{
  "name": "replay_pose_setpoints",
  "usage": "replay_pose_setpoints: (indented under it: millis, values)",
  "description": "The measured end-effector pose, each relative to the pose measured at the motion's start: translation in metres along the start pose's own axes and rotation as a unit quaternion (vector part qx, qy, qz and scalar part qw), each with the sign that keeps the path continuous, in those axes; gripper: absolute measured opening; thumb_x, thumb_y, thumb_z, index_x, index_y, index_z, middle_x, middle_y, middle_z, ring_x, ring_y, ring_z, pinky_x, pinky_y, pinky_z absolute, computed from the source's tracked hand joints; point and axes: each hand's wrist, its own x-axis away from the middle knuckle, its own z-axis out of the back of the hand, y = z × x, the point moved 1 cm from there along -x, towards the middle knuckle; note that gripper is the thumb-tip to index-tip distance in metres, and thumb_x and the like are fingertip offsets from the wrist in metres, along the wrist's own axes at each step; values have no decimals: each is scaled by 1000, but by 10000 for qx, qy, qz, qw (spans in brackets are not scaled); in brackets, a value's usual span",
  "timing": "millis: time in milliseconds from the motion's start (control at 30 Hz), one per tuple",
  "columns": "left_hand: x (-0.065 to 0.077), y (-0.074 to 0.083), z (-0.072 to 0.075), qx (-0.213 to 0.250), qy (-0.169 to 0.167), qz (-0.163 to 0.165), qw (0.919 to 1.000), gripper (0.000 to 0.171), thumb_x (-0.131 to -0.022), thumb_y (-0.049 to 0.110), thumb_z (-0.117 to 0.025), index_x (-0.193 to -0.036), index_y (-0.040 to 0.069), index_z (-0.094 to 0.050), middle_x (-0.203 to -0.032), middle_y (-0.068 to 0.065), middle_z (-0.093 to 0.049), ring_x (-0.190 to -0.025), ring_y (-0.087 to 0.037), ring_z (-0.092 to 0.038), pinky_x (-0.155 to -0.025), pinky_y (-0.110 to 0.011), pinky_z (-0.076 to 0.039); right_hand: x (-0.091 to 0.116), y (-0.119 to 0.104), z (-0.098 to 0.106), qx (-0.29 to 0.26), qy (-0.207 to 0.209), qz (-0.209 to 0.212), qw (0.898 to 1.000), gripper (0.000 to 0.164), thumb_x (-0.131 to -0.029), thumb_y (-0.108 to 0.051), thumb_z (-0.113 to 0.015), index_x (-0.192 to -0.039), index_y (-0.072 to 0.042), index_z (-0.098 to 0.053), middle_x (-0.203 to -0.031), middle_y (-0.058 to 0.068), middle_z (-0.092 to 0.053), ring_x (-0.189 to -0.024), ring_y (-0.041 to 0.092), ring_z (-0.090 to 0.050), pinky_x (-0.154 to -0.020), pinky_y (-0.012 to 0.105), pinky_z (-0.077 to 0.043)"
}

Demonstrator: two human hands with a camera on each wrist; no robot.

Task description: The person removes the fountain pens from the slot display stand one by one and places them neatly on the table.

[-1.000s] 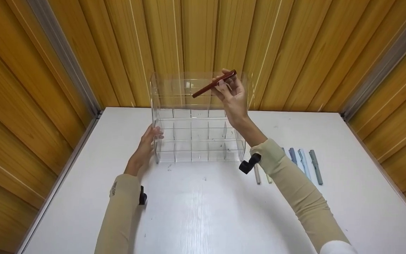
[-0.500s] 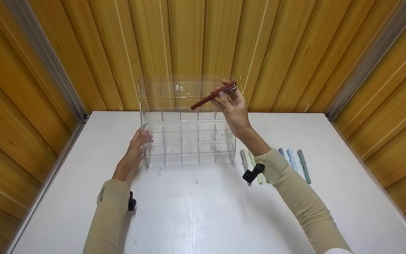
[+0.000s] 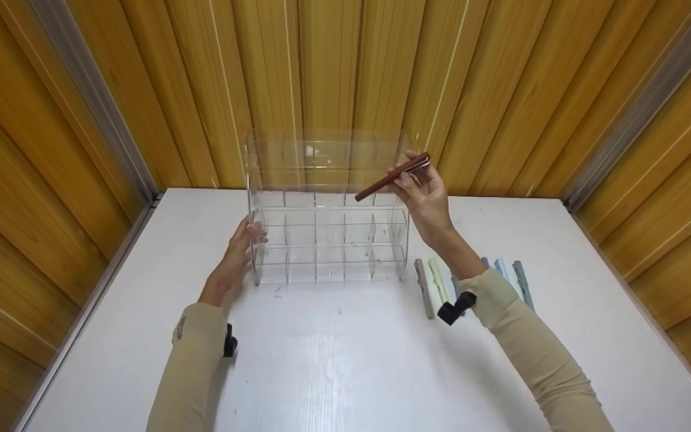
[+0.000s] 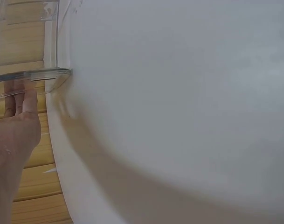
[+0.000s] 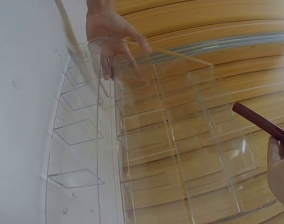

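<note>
A clear acrylic organizer, divided into rows of compartments, stands upright on the white table. My left hand rests against its left side, fingers seen through the clear panel. In the left wrist view the fingers of that hand reach up to the panel's edge. The right hand pinches a dark red pen with a metal clip between thumb and fingers. The pen is held tilted in the air at the organizer's upper right, its lower end pointing left. In the right wrist view the pen appears apart from the acrylic.
To the organizer's right several pens lie side by side, among them a grey-brown pen, a light green pen and a grey-green pen. My right forearm partly covers the row. Wood-patterned walls enclose the table.
My right hand has moved right and lower with the red pen, towards the organizer's right side. The left hand stays at the left panel. The head view has shifted slightly.
</note>
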Motion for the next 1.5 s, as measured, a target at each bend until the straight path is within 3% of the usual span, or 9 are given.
replay_pose_setpoints:
  millis: [333,567,800,933,1067,1300,1500]
  values:
    - [-1,4,-1,-43,121,-82,9999,77,-106,61,-40,-170,34,-6,-162,-22,-33,-155,-35,-27,-131,-61,-9,9,-9,32,368,186,-133,9991,42,-106,6,-51,-147,3,-46,-116,6,-63,-111,17,-70,-102,35,-59]
    - [-1,3,-1,31,70,-3,10000,77,-106,61,-41,-170,35,-7,-163,-21,-32,-156,-36,-25,-131,-61,-9,18,-13,54,425,422,-247,9979,33,-104,6,-56,-133,-8,-62,-112,6,-63,-106,18,-71,-99,36,-61]
    - [-3,3,-2,-22,103,-49,9999,77,-106,61,-42,-170,35,-8,-162,-20,-33,-155,-35,-26,-131,-63,-10,26,-13,79,896,600,-505,9929,32,-104,1,-60,-133,-10,-64,-114,5,-62,-112,21,-69,-99,35,-61]
    - [-2,3,-1,-16,129,-22,9999,76,-106,61,-41,-169,35,-9,-162,-18,-34,-156,-35,-25,-131,-63,-10,29,-12,91,891,684,-577,9920,30,-103,1,-62,-128,-15,-68,-110,3,-63,-108,18,-70,-98,35,-61]
    - [0,3,-1,-2,180,-36,9998,75,-106,61,-40,-169,36,-8,-163,-19,-33,-157,-36,-23,-130,-64,-9,32,-11,101,864,666,-664,9918,31,-102,-2,-66,-131,-13,-66,-110,3,-64,-107,18,-70,-99,35,-61]
    - [1,4,-4,-103,176,44,9998,76,-106,63,-38,-169,36,-6,-164,-18,-33,-159,-37,-20,-130,-66,-8,44,-17,122,1406,800,-834,9833,37,-103,-9,-66,-140,-8,-59,-111,1,-65,-108,17,-71,-99,32,-61]
    - [0,7,-3,-132,231,56,9996,76,-105,63,-40,-169,36,-9,-163,-17,-35,-158,-36,-22,-130,-65,-7,50,-21,135,1235,997,-885,9834,34,-101,-12,-69,-135,-12,-65,-110,1,-67,-104,15,-73,-96,32,-62]
